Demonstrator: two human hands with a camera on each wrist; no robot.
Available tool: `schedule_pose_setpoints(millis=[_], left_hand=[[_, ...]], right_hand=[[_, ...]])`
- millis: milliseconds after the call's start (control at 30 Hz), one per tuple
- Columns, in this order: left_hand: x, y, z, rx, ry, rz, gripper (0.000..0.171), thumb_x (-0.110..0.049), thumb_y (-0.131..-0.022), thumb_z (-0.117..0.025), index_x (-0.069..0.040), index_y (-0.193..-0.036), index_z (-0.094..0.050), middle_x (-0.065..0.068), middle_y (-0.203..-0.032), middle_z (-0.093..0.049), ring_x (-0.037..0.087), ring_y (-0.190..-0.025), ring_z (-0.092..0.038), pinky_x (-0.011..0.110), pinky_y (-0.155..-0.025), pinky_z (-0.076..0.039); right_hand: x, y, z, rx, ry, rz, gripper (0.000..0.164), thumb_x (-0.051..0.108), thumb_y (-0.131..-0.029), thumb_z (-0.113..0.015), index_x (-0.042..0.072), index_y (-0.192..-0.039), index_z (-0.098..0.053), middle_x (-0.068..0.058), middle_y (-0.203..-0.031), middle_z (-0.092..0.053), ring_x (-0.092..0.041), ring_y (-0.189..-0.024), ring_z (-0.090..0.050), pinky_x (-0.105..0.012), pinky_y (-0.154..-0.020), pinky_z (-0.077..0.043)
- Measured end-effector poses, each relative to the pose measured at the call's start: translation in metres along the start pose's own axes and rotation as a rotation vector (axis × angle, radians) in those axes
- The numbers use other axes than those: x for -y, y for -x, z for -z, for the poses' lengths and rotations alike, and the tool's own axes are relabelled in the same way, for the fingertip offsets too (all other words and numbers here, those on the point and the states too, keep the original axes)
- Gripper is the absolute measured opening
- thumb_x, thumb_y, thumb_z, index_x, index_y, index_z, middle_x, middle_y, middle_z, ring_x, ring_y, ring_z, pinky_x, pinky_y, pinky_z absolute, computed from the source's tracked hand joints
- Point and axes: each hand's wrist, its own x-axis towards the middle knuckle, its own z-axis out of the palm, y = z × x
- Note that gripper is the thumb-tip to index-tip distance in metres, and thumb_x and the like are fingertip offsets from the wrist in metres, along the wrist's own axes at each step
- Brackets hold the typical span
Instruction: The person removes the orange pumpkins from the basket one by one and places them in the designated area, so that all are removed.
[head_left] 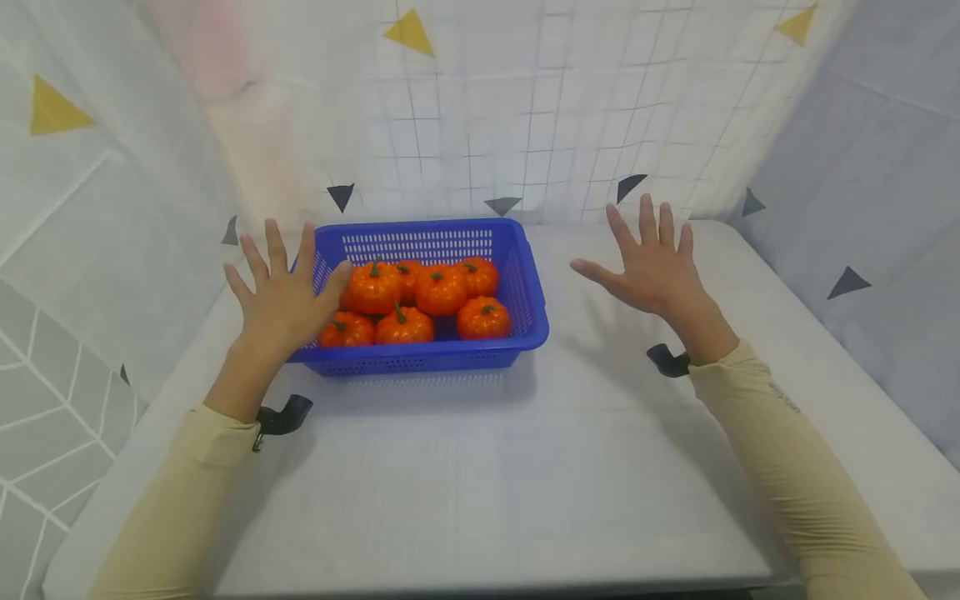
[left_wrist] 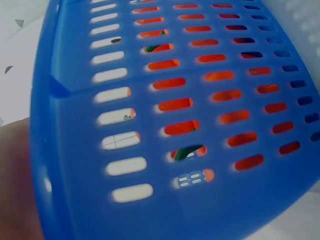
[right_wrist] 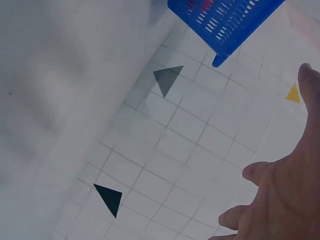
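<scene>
Several shiny orange pumpkins (head_left: 440,290) with green stems lie in a blue plastic basket (head_left: 420,360) with slotted walls. My left hand (head_left: 279,310), fingers spread, is over the basket's left end and hides part of it; whether it touches the rim I cannot tell. In the left wrist view the slotted wall of the basket (left_wrist: 200,210) fills most of the picture, with orange showing through. To the right of the basket, my right hand (head_left: 652,271) is spread above the table, apart from the basket and holding nothing.
A white-covered table (head_left: 450,483) carries the basket near its back edge. Behind it hangs a pale gridded curtain (head_left: 480,108) with yellow and dark triangles. More pale sheets (head_left: 862,192) stand at both sides. A black wrist mount (head_left: 285,415) juts from the left wrist.
</scene>
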Motion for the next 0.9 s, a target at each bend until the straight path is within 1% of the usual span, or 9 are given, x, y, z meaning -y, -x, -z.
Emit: schedule_pose_setpoints(millis=[100, 233, 300, 433, 633, 833, 900], left_hand=[[0.001, 0.0, 0.002, 0.012, 0.006, 0.012, 0.093, -0.076, -0.099, -0.021, -0.02, -0.167, 0.009, 0.026, -0.165, 0.027, 0.048, -0.143, 0.037, 0.073, -0.104, 0.028], [0.003, 0.0, 0.002, 0.046, 0.023, 0.039, 0.096, -0.076, -0.099, -0.023, -0.015, -0.167, 0.005, 0.029, -0.165, 0.024, 0.05, -0.144, 0.034, 0.073, -0.105, 0.026], [0.005, 0.001, 0.002, 0.061, 0.031, 0.047, 0.097, -0.076, -0.099, -0.024, -0.013, -0.167, 0.003, 0.029, -0.165, 0.023, 0.051, -0.144, 0.033, 0.074, -0.106, 0.024], [0.007, 0.002, 0.0, 0.079, 0.036, 0.052, 0.096, -0.075, -0.1, -0.024, -0.012, -0.167, 0.003, 0.03, -0.165, 0.022, 0.053, -0.145, 0.03, 0.076, -0.109, 0.018], [0.012, 0.001, 0.0, 0.102, 0.041, 0.058, 0.096, -0.073, -0.101, -0.025, -0.01, -0.166, 0.004, 0.035, -0.164, 0.016, 0.059, -0.145, 0.023, 0.078, -0.111, 0.01], [0.019, -0.003, 0.0, 0.123, 0.059, 0.068, 0.096, -0.071, -0.102, -0.026, -0.008, -0.166, 0.007, 0.038, -0.163, 0.012, 0.063, -0.144, 0.018, 0.079, -0.111, 0.006], [0.021, -0.004, 0.001, 0.13, 0.063, 0.068, 0.095, -0.07, -0.103, -0.028, -0.007, -0.165, 0.006, 0.039, -0.163, 0.01, 0.065, -0.144, 0.014, 0.08, -0.111, 0.0]], right_hand=[[0.005, -0.001, 0.004, -0.011, 0.001, 0.013, 0.109, 0.087, -0.089, -0.035, 0.022, -0.168, 0.003, -0.021, -0.167, 0.024, -0.046, -0.15, 0.025, -0.073, -0.112, 0.016], [0.014, -0.001, 0.009, -0.025, 0.004, 0.034, 0.107, 0.086, -0.09, -0.036, 0.022, -0.168, 0.0, -0.02, -0.168, 0.022, -0.046, -0.151, 0.023, -0.072, -0.113, 0.015], [0.019, 0.0, 0.011, -0.026, 0.0, 0.04, 0.107, 0.086, -0.09, -0.036, 0.023, -0.169, 0.0, -0.019, -0.169, 0.022, -0.046, -0.151, 0.023, -0.071, -0.113, 0.016], [0.027, 0.0, 0.013, -0.02, -0.009, 0.052, 0.107, 0.086, -0.09, -0.036, 0.024, -0.168, 0.0, -0.018, -0.169, 0.023, -0.045, -0.151, 0.024, -0.069, -0.113, 0.018], [0.034, -0.002, 0.015, -0.017, -0.016, 0.073, 0.106, 0.086, -0.09, -0.037, 0.025, -0.168, 0.0, -0.02, -0.169, 0.02, -0.047, -0.152, 0.02, -0.069, -0.114, 0.016], [0.043, -0.005, 0.017, -0.018, -0.005, 0.094, 0.107, 0.085, -0.09, -0.039, 0.024, -0.169, -0.001, -0.02, -0.169, 0.019, -0.048, -0.153, 0.017, -0.068, -0.114, 0.016], [0.047, -0.007, 0.019, -0.008, -0.002, 0.105, 0.107, 0.085, -0.09, -0.039, 0.024, -0.169, -0.002, -0.021, -0.17, 0.016, -0.048, -0.153, 0.016, -0.068, -0.115, 0.016]])
